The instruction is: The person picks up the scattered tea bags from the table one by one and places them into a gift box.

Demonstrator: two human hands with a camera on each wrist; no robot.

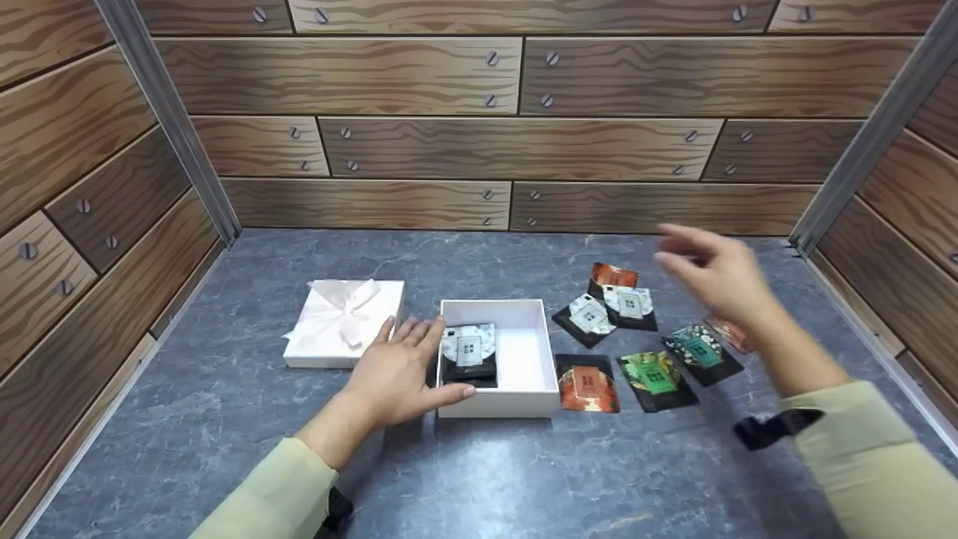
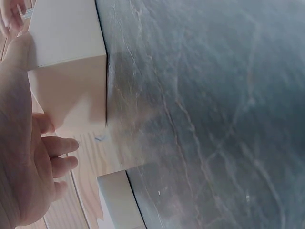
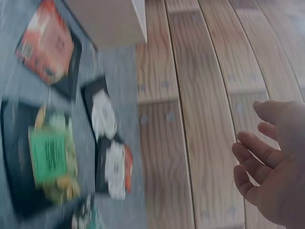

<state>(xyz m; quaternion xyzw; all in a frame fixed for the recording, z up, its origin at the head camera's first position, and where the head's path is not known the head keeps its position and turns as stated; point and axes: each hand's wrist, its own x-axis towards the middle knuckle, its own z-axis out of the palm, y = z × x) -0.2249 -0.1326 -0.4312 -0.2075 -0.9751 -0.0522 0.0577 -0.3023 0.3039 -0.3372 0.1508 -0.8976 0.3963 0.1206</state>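
Note:
My left hand (image 1: 400, 370) rests at the left side of an open white box (image 1: 498, 404), fingers spread along its left rim and thumb over the front edge. In the box's left half lies a small stack of black-and-white sachets (image 1: 470, 352); the right half shows bare white bottom. My right hand (image 1: 722, 277) is raised over the loose sachets, fingers loosely bent, with nothing in it. Below and left of it lie two white-patterned sachets (image 1: 630, 305), an orange sachet (image 1: 589, 383), a green sachet (image 1: 658, 380) and a dark teal floral sachet (image 1: 702, 352).
A white lid (image 1: 322, 344) with a pale ribbon bow sits left of the box. Another orange sachet (image 1: 614, 275) is at the back, and a reddish sachet (image 1: 727, 332) lies partly behind my right forearm. Wood-patterned walls enclose the grey marbled table (image 1: 224, 419).

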